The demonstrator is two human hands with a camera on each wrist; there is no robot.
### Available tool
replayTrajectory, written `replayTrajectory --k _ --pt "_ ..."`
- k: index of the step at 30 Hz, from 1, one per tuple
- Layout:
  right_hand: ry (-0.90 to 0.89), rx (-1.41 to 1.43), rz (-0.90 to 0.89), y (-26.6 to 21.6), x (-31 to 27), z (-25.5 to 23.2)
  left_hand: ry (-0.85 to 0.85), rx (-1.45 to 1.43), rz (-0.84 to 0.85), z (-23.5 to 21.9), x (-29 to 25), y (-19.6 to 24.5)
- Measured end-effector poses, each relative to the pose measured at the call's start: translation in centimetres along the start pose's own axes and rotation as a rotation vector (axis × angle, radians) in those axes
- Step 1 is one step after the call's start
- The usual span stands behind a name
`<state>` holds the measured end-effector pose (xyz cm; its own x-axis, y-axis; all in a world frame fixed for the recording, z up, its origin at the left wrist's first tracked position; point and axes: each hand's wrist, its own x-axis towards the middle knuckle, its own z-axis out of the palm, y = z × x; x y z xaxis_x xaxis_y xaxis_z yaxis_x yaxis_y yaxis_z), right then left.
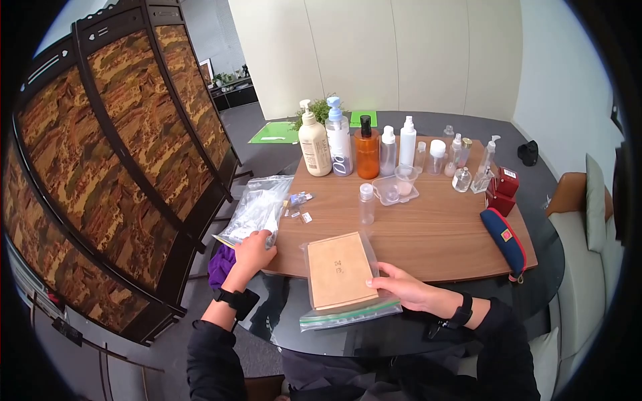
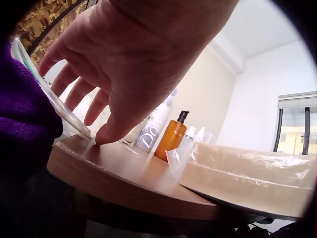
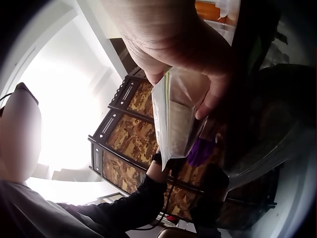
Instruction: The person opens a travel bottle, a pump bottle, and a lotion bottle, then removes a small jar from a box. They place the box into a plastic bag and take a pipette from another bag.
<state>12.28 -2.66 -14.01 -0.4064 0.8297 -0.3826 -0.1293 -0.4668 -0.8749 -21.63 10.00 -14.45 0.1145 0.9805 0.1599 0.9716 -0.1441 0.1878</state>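
My right hand [image 1: 404, 287] grips the right edge of a zip bag [image 1: 351, 317], thumb on top. Inside is a flat brown kraft-coloured block [image 1: 338, 267] with small dark handwriting, held over the table's front edge. At the left side of the table, my left hand [image 1: 254, 252] reaches down at a clear zip bag [image 1: 251, 210] with whitish contents, its fingers loosely spread. In the left wrist view the left thumb [image 2: 111, 131] touches the wooden tabletop, and the bag's edge passes close to the fingers. A purple cloth [image 1: 221, 267] hangs below that bag.
Pump bottles, including an amber bottle [image 1: 367, 154], line the back of the wooden table [image 1: 428, 240]. A small clear bottle [image 1: 366, 204], a clear plastic tray [image 1: 394, 190] and small packets [image 1: 299, 200] lie nearer. Red boxes [image 1: 503, 190] and a navy pouch [image 1: 503, 237] are at right.
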Motion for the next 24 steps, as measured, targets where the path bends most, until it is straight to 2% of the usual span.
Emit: replayTrajectory --k 8,11,14,15,18,19,24 --pt "-0.016 0.033 -0.003 0.1 -0.3 0.2 0.169 0.058 0.049 0.9 0.0 -0.3" --pt "-0.02 0.035 -0.003 0.3 -0.1 0.0 0.304 -0.16 -0.019 -0.1 0.0 -0.2" --pt "-0.024 0.037 0.005 0.3 -0.1 0.0 0.329 -0.186 -0.005 -1.9 -0.1 -0.3" --pt "-0.025 0.038 0.005 0.3 -0.1 0.0 0.205 -0.188 0.021 -2.5 -0.2 -1.0" --pt "-0.031 0.044 0.007 0.4 0.1 -0.1 0.165 0.193 0.134 -2.3 -1.6 -2.4" --pt "-0.035 0.045 0.009 0.5 0.1 -0.1 -0.028 0.155 0.053 -2.8 -1.7 -2.4" --pt "-0.037 0.057 0.01 0.1 0.0 -0.1 0.052 0.161 0.05 -1.9 -1.9 -3.4"
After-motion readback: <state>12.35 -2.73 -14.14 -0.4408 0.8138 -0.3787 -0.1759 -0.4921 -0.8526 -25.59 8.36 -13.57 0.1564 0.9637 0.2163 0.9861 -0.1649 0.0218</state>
